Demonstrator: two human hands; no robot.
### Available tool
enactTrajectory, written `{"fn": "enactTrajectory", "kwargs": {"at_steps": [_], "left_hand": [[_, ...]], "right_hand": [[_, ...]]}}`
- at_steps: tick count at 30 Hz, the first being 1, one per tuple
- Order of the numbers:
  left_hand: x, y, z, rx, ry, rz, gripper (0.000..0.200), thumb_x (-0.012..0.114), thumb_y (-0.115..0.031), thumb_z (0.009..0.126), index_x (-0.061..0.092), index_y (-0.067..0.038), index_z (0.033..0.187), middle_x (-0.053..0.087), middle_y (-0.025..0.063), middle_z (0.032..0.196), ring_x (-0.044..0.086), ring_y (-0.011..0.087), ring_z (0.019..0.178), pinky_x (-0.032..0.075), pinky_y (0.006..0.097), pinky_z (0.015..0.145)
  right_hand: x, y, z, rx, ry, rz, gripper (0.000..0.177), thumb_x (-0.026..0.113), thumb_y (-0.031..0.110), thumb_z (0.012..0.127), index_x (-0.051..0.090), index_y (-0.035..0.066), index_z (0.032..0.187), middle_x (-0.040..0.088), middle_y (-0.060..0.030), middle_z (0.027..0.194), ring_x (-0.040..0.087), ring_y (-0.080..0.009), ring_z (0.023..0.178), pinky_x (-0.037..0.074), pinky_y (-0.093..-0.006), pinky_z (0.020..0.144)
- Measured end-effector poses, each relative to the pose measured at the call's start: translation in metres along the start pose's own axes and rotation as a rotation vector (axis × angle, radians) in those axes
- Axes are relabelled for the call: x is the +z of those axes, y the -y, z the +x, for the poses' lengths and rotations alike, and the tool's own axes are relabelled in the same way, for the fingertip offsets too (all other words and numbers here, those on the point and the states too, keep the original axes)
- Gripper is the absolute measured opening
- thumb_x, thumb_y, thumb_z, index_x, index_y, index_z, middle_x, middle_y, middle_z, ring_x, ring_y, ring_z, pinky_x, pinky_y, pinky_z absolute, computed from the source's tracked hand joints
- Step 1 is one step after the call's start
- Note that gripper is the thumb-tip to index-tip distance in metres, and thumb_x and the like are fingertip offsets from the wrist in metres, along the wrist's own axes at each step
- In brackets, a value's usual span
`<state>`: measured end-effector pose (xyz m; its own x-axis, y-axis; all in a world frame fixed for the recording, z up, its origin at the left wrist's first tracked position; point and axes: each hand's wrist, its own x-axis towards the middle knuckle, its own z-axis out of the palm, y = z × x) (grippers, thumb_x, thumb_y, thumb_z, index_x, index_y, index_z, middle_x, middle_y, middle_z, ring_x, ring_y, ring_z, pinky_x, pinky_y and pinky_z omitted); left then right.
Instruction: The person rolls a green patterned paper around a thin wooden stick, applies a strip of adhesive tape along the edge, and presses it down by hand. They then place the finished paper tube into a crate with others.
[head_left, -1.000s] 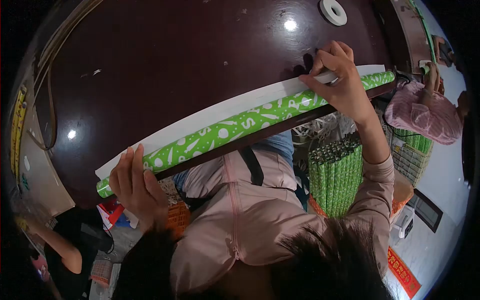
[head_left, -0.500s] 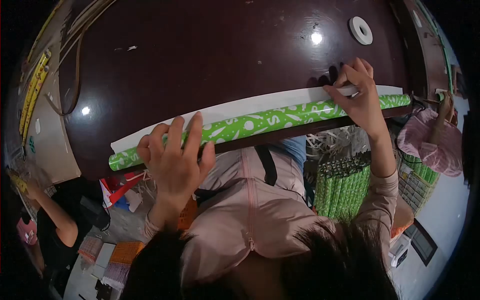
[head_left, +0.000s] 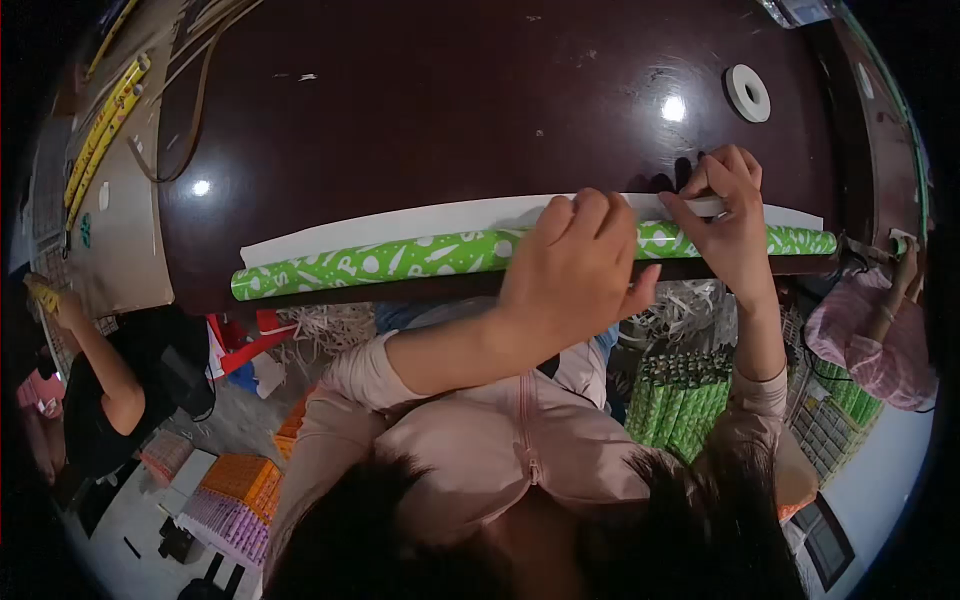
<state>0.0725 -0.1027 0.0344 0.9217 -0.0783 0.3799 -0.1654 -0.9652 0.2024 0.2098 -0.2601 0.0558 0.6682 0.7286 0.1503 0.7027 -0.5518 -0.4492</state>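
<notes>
A long roll of green gift wrap (head_left: 385,262) with white figures lies along the table's near edge, a strip of its white underside (head_left: 400,222) spread flat behind it. My left hand (head_left: 575,260) is over the roll right of its middle, fingers bent and thumb held apart; its fingertips are hidden. Near the right end, my right hand (head_left: 728,215) pinches a small white roll of tape (head_left: 705,207), seen edge-on, above the paper strip.
A white ring-shaped roll (head_left: 748,93) lies on the dark table (head_left: 430,120). Yellow rolls (head_left: 105,140) are at far left. Many green rolls (head_left: 680,400) stand below the table. People work at left (head_left: 110,380) and right (head_left: 870,330). Orange baskets (head_left: 240,480) sit on the floor.
My left hand has moved right along the roll, from near its left end to past its middle, and its fingers are more bent. My right hand keeps its pinch near the right end.
</notes>
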Motion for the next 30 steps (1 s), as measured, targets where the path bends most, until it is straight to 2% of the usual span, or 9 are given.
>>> {"fn": "enactTrajectory", "kwargs": {"at_steps": [3, 9, 15, 18, 22, 25, 28, 29, 30], "left_hand": [[0.017, -0.02, 0.016, 0.024, -0.061, -0.095, 0.048, 0.059, -0.04, 0.082, 0.067, 0.006, 0.092, 0.059, 0.0126, 0.094, 0.053, 0.0244, 0.086, 0.041, 0.0339, 0.075], [0.023, -0.033, 0.021, -0.022, -0.065, -0.125, 0.049, 0.059, -0.036, 0.081, 0.065, 0.009, 0.098, 0.058, 0.0147, 0.095, 0.053, 0.0252, 0.086, 0.044, 0.035, 0.075], [0.023, -0.031, 0.02, -0.003, -0.052, -0.152, 0.045, 0.06, -0.03, 0.08, 0.062, 0.009, 0.102, 0.056, 0.0168, 0.103, 0.054, 0.0297, 0.086, 0.048, 0.039, 0.074], [0.023, -0.031, 0.02, 0.001, -0.016, -0.132, 0.048, 0.061, -0.028, 0.079, 0.061, 0.011, 0.108, 0.056, 0.0171, 0.108, 0.054, 0.032, 0.089, 0.049, 0.0421, 0.079], [0.021, -0.031, 0.02, 0.014, 0.042, -0.086, 0.049, 0.059, -0.027, 0.082, 0.061, 0.011, 0.112, 0.056, 0.0181, 0.113, 0.054, 0.0332, 0.094, 0.049, 0.0445, 0.08], [0.019, -0.03, 0.02, 0.018, 0.075, -0.082, 0.049, 0.057, -0.028, 0.084, 0.06, 0.01, 0.116, 0.056, 0.0193, 0.116, 0.053, 0.0353, 0.096, 0.048, 0.0459, 0.083], [0.019, -0.031, 0.017, 0.033, 0.086, -0.064, 0.051, 0.055, -0.028, 0.086, 0.059, 0.01, 0.119, 0.057, 0.0199, 0.119, 0.053, 0.0369, 0.099, 0.047, 0.0471, 0.085], [0.02, -0.031, 0.017, 0.023, 0.09, -0.047, 0.051, 0.055, -0.028, 0.086, 0.059, 0.009, 0.12, 0.057, 0.02, 0.119, 0.053, 0.0369, 0.099, 0.047, 0.047, 0.085], [0.02, -0.031, 0.017, 0.014, 0.094, -0.03, 0.051, 0.054, -0.029, 0.087, 0.059, 0.009, 0.121, 0.057, 0.0201, 0.119, 0.053, 0.0369, 0.099, 0.047, 0.0469, 0.084]], "right_hand": [[0.001, 0.001, 0.001, -0.035, -0.039, 0.028, 0.026, 0.08, 0.004, 0.067, 0.056, 0.008, 0.074, 0.049, -0.0044, 0.076, 0.05, -0.0239, 0.083, 0.032, -0.0392, 0.095], [0.0, 0.0, -0.001, -0.071, -0.042, -0.01, 0.022, 0.079, 0.007, 0.069, 0.058, 0.009, 0.076, 0.05, -0.0031, 0.074, 0.05, -0.0231, 0.082, 0.032, -0.0412, 0.094], [-0.035, -0.017, -0.01, -0.063, -0.005, 0.073, 0.022, 0.08, 0.025, 0.079, 0.065, 0.009, 0.085, 0.059, 0.0003, 0.076, 0.052, -0.0149, 0.081, 0.029, -0.0383, 0.099], [-0.07, -0.051, -0.023, 0.038, -0.025, 0.136, 0.023, 0.081, 0.023, 0.077, 0.064, 0.009, 0.082, 0.058, 0.0017, 0.075, 0.051, -0.0125, 0.077, 0.028, -0.0333, 0.097], [-0.099, -0.111, -0.051, 0.335, -0.104, 0.453, 0.023, 0.083, 0.011, 0.074, 0.062, 0.006, 0.081, 0.058, 0.0023, 0.081, 0.052, -0.0078, 0.077, 0.041, -0.0248, 0.069], [-0.1, -0.135, -0.061, 0.404, -0.153, 0.475, 0.021, 0.083, 0.01, 0.074, 0.063, 0.006, 0.081, 0.058, 0.002, 0.081, 0.052, -0.007, 0.074, 0.041, -0.0241, 0.067], [-0.096, -0.14, -0.06, 0.258, -0.129, 0.156, 0.022, 0.085, 0.014, 0.07, 0.064, 0.006, 0.074, 0.058, 0.001, 0.076, 0.052, -0.012, 0.078, 0.041, -0.0298, 0.074], [-0.094, -0.14, -0.06, 0.323, -0.145, 0.196, 0.024, 0.085, 0.018, 0.068, 0.065, 0.006, 0.074, 0.057, 0.0002, 0.075, 0.052, -0.0155, 0.08, 0.039, -0.031, 0.08], [-0.093, -0.139, -0.06, 0.255, -0.145, 0.098, 0.022, 0.083, 0.012, 0.07, 0.062, 0.005, 0.074, 0.054, 0.0005, 0.075, 0.05, -0.0131, 0.078, 0.038, -0.0279, 0.075]]}}
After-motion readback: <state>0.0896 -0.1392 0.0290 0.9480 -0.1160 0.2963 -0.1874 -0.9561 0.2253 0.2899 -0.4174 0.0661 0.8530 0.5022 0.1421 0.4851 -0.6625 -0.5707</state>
